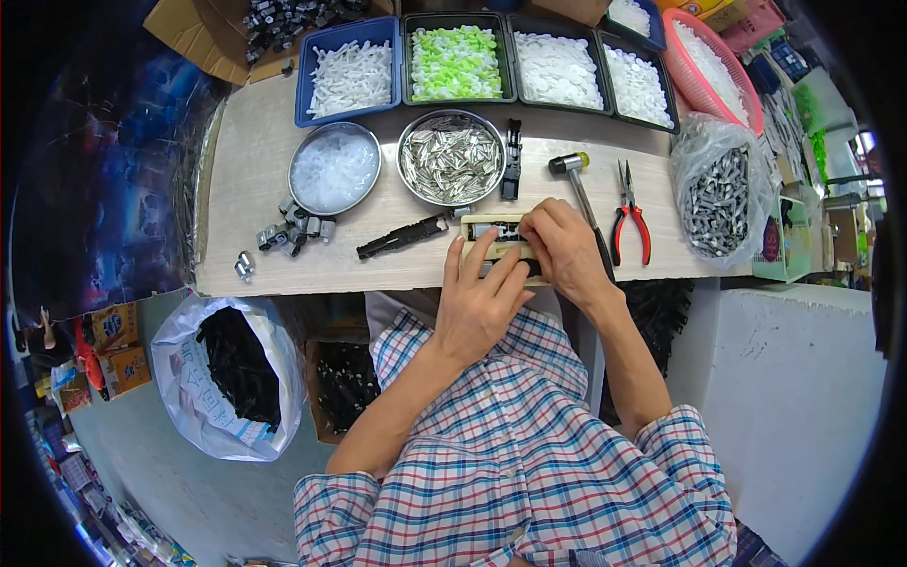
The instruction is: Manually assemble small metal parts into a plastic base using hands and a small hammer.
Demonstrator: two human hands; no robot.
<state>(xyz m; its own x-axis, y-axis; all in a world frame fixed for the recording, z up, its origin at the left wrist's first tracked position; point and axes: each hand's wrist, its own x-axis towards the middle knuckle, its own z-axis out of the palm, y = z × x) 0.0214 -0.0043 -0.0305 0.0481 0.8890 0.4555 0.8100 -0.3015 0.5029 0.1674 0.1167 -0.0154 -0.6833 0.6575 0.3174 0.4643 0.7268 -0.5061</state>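
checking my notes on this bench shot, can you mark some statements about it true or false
1. Both hands rest on the pale wooden jig at the table's near edge. True: left hand, right hand.
2. The red-handled pliers lie left of the hammer. False: they lie to its right.
3. The round metal bowl holds silvery metal pieces. True.
4. The green parts sit in the pink basket. False: they fill a dark tray; the basket holds white parts.
5. The right hand grips the hammer. False: the hammer lies on the table.
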